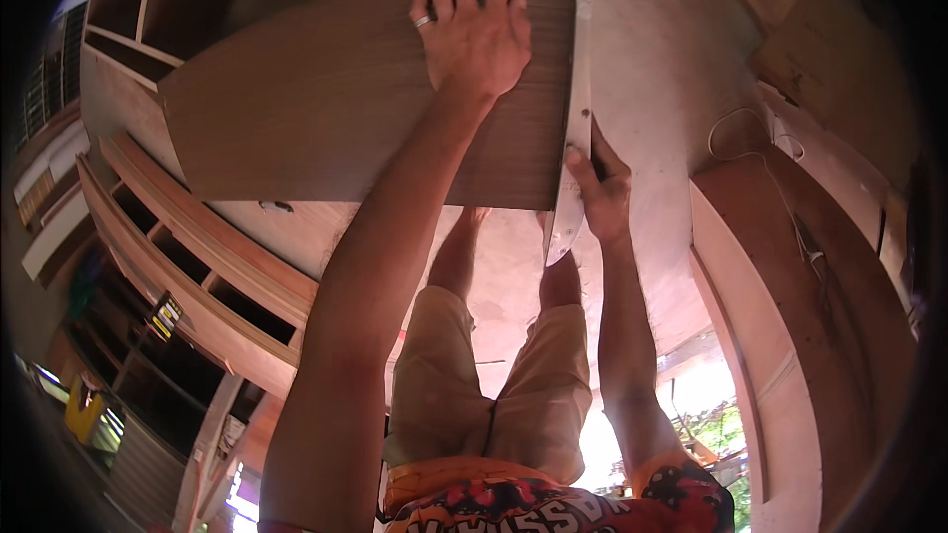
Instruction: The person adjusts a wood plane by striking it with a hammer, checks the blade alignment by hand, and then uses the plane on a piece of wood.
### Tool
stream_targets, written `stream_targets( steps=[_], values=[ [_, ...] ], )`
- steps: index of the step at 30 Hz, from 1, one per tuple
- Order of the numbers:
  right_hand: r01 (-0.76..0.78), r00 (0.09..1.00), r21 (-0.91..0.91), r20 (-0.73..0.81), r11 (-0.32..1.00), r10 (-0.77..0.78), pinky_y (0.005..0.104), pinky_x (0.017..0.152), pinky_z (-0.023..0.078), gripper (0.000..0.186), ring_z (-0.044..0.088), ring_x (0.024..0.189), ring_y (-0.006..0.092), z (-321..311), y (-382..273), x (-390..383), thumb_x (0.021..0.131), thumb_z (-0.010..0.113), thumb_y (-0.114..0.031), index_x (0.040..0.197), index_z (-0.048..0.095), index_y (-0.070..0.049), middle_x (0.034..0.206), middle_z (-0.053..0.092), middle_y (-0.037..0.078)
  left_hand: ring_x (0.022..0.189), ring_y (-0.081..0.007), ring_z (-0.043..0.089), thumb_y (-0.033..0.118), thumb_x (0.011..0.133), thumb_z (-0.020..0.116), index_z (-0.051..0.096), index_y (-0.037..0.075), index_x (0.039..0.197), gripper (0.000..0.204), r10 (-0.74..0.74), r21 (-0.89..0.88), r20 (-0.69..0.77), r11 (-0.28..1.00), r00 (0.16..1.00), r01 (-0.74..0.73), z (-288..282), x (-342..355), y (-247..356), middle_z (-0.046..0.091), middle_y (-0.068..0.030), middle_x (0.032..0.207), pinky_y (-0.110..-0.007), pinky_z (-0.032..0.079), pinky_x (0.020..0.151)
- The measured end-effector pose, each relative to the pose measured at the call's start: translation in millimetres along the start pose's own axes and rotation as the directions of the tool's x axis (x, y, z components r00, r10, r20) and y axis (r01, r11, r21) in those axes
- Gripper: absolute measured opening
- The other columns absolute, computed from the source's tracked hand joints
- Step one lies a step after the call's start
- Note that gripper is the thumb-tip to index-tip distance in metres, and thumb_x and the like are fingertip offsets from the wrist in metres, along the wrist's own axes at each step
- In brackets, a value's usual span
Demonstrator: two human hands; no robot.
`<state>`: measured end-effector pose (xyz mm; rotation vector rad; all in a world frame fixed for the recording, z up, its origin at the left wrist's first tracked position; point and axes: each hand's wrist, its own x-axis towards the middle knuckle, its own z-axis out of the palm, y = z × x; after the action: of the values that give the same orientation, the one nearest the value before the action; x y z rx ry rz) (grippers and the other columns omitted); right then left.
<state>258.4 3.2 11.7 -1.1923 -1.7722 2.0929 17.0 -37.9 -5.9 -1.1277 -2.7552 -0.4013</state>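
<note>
A brown wood-grain panel [326, 99] lies in front of me, stretching to the left. Over its far edge, near the right end, my left hand [479, 35] is bent, the palm down on the surface; a ring shows on one finger. Along the panel's right edge runs a long pale strip [583, 69] with small dark spots and a tapered near end. My right hand [604, 188] grips this strip toward its near end, thumb on top and the other fingers partly hidden behind it. What the strip is made of I cannot tell.
Left stands a long wooden frame [197, 257] with open compartments, and a dark cabinet carcass [188, 0] behind the panel. A curved wooden piece [790, 336] with a pale cable [780, 178] is on the right. My legs [454, 345] are just below the panel.
</note>
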Motion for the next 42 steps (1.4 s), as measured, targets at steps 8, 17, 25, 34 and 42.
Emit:
stream_targets(
  steps=[8, 17, 25, 34, 42],
  values=[
    [-0.044, 0.999, -0.002, -0.011, 0.999, 0.044, 0.0308, 0.101, 0.051, 0.071, 0.064, 0.116, 0.0180, 8.0, -18.9, 22.1, 0.102, 0.072, -0.028, 0.156, 0.045, 0.009, 0.131, 0.070, 0.019, 0.137, -0.0308, 0.043, 0.033, 0.100, 0.061, 0.059, 0.019, 0.138, 0.040, 0.001, 0.000, -0.011, 1.000, 1.000, -0.001, 0.2, -3.9, -3.2, 0.054, -0.0084, 0.139, -0.058, 0.029, 0.112],
    [-0.051, 0.998, -0.022, -0.036, 0.998, 0.050, 0.0311, 0.105, 0.049, 0.071, 0.063, 0.120, 0.0197, 9.9, -37.6, 54.1, 0.101, 0.073, -0.029, 0.155, 0.046, 0.010, 0.134, 0.069, 0.021, 0.139, -0.0312, 0.042, 0.033, 0.100, 0.061, 0.059, 0.018, 0.138, 0.041, -0.011, -0.018, 0.013, 1.000, 1.000, 0.012, -2.6, 3.1, -4.1, 0.053, -0.0082, 0.140, -0.057, 0.029, 0.114],
    [0.034, 0.997, 0.002, -0.066, 0.999, -0.034, 0.0293, 0.099, 0.052, 0.073, 0.066, 0.111, 0.0178, 5.6, -26.4, 55.6, 0.099, 0.075, -0.032, 0.154, 0.049, 0.009, 0.127, 0.072, 0.018, 0.141, -0.0294, 0.041, 0.033, 0.100, 0.061, 0.059, 0.019, 0.140, 0.042, -0.025, 0.000, 0.065, 1.000, 0.998, 0.025, -8.5, 5.6, -2.3, 0.053, -0.0067, 0.143, -0.059, 0.029, 0.115],
    [-0.072, 0.988, 0.446, 0.153, 0.892, 0.003, 0.0352, 0.073, 0.063, 0.053, 0.075, 0.079, 0.0235, -67.0, -109.7, -17.6, 0.108, 0.058, -0.046, 0.127, 0.065, 0.003, 0.100, 0.076, 0.018, 0.143, -0.0339, 0.046, 0.034, 0.103, 0.062, 0.058, 0.018, 0.143, 0.044, -0.001, -0.100, 0.090, 0.995, 0.996, 0.010, -23.6, 5.9, -12.8, 0.055, -0.0119, 0.147, -0.059, 0.030, 0.119],
    [-0.227, 0.954, 0.812, 0.297, 0.538, -0.047, 0.0396, 0.061, 0.062, 0.072, 0.074, 0.068, 0.0282, -158.5, -280.0, -113.2, 0.105, 0.046, -0.067, 0.124, 0.065, 0.000, 0.091, 0.074, 0.019, 0.132, -0.0255, 0.061, 0.037, 0.108, 0.060, 0.052, -0.002, 0.151, 0.059, 0.192, -0.768, 0.621, -0.048, 0.760, 0.639, -253.5, 2.8, 190.8, 0.065, -0.0134, 0.143, -0.042, 0.045, 0.114]
  ],
)
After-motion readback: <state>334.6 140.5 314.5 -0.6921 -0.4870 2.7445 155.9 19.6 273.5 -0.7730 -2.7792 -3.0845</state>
